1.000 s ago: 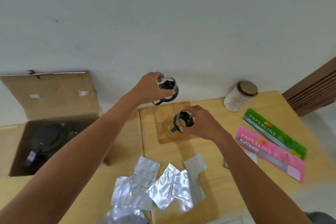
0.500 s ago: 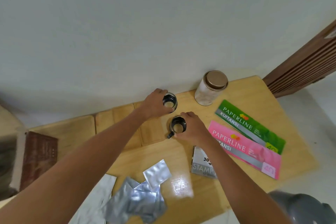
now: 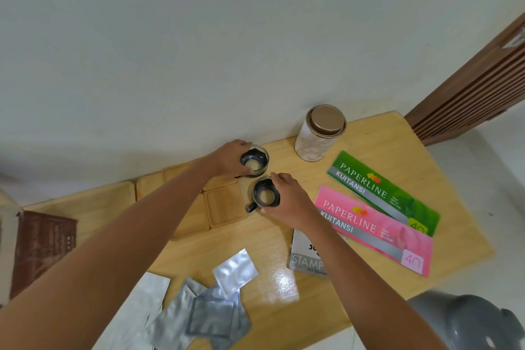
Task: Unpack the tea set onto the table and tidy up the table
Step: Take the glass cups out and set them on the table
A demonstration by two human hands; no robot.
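Two small glass tea cups with dark holders stand near the far edge of the light wooden table (image 3: 397,156), close to the white wall. The left hand (image 3: 227,158) curls its fingers round the farther cup (image 3: 254,161), gripping it at its left side; the cup sits upright with its mouth open to the camera. The right hand (image 3: 289,199) grips the nearer cup (image 3: 265,196) from the right, thumb and fingers wrapped about its rim, and the cup's short black handle points toward the lower left. The two cups stand just beside each other, apart by a narrow gap.

Left of the nearer cup lie square wooden coasters (image 3: 225,204), set side by side on the table. To the right of the cups stands a whitish cylindrical jar with a bronze lid (image 3: 319,133), upright. Near it lie a green receipt book (image 3: 383,193) and a pink receipt book (image 3: 375,229), both marked PAPERLINE KUITANSI, the pink one overlapping the green one's near edge. A grey stamp pad box (image 3: 305,257) lies partly under the right forearm. Crumpled silver foil pouches (image 3: 216,304) are heaped at the near edge of the table. A dark red rectangular booklet (image 3: 42,247) lies at the far left.
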